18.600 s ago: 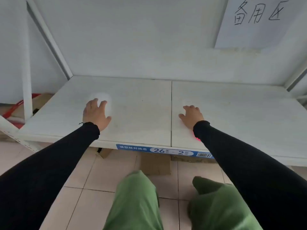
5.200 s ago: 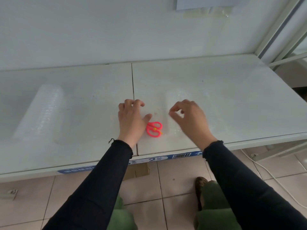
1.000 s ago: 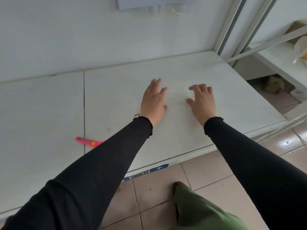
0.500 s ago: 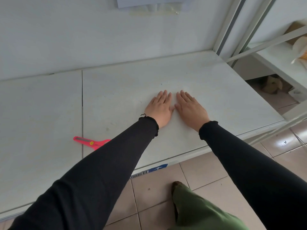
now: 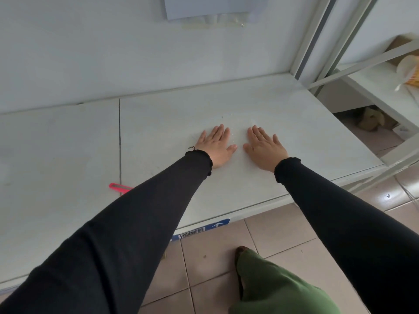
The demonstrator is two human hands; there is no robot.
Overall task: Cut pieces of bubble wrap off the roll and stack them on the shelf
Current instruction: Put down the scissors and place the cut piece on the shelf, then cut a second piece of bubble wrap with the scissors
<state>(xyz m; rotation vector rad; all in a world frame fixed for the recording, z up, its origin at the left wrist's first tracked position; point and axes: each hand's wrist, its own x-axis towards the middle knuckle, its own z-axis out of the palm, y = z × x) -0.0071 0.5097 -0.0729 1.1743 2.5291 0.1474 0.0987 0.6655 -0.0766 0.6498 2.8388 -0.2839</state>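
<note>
Head view, down over shelf (image 5: 294, 123)

Person wears long black sleeves, snug fit, cuffs w/ slightly frilled edge at wrists. Left hand (image 5: 215, 145) has thin dark string or band at wrist; right hand (image 5: 265, 148) bare, no rings seen. Olive-green trousers, one dark brown shoe tip showing.
</note>
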